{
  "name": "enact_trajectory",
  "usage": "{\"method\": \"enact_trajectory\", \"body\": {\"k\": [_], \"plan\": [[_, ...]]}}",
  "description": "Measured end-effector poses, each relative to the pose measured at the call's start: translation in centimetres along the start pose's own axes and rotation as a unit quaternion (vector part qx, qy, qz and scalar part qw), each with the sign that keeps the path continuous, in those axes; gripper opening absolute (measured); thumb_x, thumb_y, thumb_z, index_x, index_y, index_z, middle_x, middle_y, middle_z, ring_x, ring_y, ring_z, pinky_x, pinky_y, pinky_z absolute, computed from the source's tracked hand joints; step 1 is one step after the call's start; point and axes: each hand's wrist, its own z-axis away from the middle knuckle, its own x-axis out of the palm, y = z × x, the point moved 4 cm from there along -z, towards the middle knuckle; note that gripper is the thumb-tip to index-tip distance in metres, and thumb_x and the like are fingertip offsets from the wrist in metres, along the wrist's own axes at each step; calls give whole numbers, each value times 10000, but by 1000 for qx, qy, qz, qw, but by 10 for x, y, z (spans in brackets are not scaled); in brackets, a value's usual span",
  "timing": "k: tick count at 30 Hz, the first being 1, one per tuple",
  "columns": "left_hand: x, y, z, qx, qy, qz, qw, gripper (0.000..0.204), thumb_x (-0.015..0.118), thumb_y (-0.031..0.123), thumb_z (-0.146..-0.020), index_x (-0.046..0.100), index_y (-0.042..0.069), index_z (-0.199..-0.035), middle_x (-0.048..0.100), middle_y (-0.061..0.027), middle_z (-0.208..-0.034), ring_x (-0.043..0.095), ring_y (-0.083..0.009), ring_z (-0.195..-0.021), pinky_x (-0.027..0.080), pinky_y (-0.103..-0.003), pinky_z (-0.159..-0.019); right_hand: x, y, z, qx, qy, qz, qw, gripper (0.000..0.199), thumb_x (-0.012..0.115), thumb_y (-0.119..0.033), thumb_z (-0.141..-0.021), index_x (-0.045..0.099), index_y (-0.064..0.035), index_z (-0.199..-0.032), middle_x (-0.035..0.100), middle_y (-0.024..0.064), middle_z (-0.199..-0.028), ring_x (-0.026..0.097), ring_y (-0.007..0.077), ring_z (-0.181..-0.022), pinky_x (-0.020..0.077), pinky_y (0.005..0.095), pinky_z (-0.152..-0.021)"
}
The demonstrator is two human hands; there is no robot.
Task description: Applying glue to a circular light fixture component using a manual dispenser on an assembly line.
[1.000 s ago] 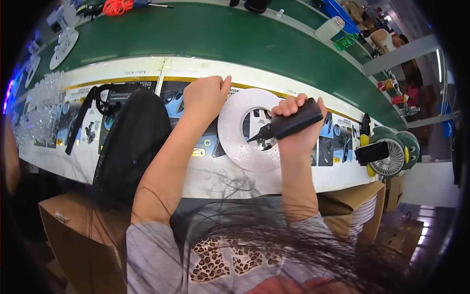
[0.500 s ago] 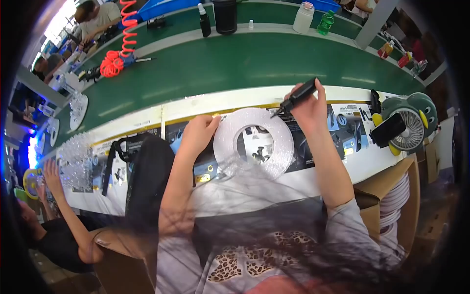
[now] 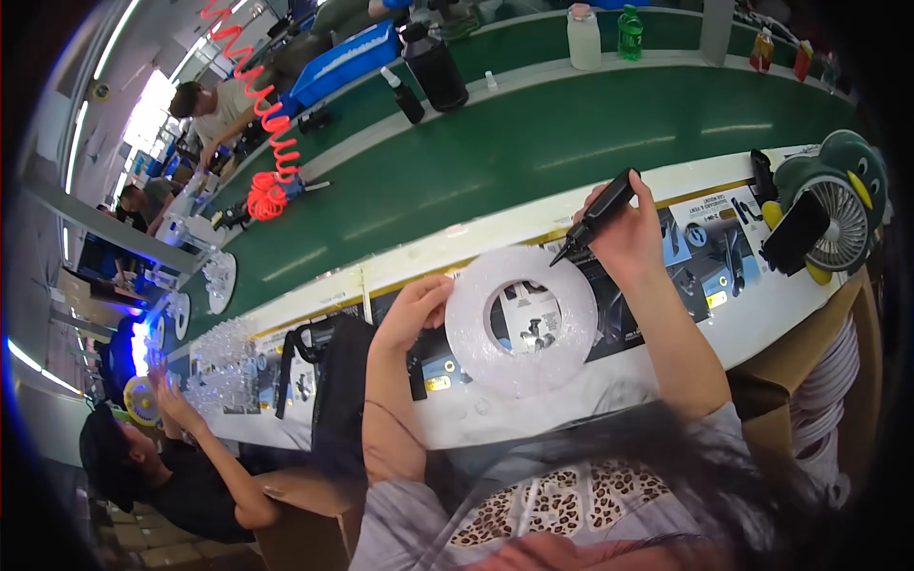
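Observation:
A flat white ring (image 3: 468, 328) with a glossy, speckled face lies over printed sheets on the white worktop in front of me. At its upper left edge my left hand (image 3: 407, 316) has its fingers curled in, pinching the rim. My right hand (image 3: 632, 238) is wrapped round a slim black bottle (image 3: 604, 211) with a pointed nozzle. That bottle is tilted, its tip at the ring's upper right edge; whether it touches cannot be made out, and no liquid is visible.
A green animal-shaped fan (image 3: 838, 224) stands at the right, above a cardboard box (image 3: 776, 385) holding stacked white rings. Clear plastic pieces (image 3: 224, 371) and a co-worker (image 3: 205, 466) are at the left. Beyond runs a green belt (image 3: 457, 181), with a red coiled hose (image 3: 268, 195) over it.
The whole view has shifted and tilted, so the ring and both hands appear lower and farther right. The nozzle stays by the ring's upper right edge; both grips look the same.

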Motion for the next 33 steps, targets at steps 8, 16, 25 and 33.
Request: {"method": "enact_trajectory", "body": {"k": [8, 16, 25, 33], "plan": [[5, -3, -1, 5, -15, 33, 999, 166, 561, 197, -921, 604, 37, -917, 559, 29, -717, 484, -45, -561, 367, -174, -492, 8, -8, 4, -3, -6, -40, 999, 335, 600, -391, -870, 558, -60, -841, 575, 81, -799, 540, 219, -777, 438, 367, -792], [-14, -6, -9, 64, 64, 115, 989, 166, 568, 156, -908, 605, -3, -940, 611, -10, -784, 583, -98, -688, 480, -227, -628, 8, -9, 6, 5, -17, -33, 999, 320, 618, -380, -861, 555, -68, -842, 575, 70, -804, 545, 206, -775, 442, 361, -789], [-22, -15, -22, 75, 133, 270, 951, 566, 391, 421, -983, 343, -9, -1349, 458, -222, -1335, 514, -288, -1185, 442, -356, -957, 3, 0, 6, -3, -25, -21, 999, 328, 630, -372, -863, 544, -57, -893, 572, 70, -855, 550, 202, -819, 449, 364, -800], [-32, -23, -26, 106, 164, 243, 950, 366, 358, 212, -989, 427, -1, -1278, 523, -214, -1230, 607, -242, -961, 528, -314, -783, 12, 12, 10, 22, -76, 9, 997, 274, 542, -242, -944, 466, -53, -1128, 506, 195, -1232, 495, 301, -1168, 419, 409, -1002]]}}
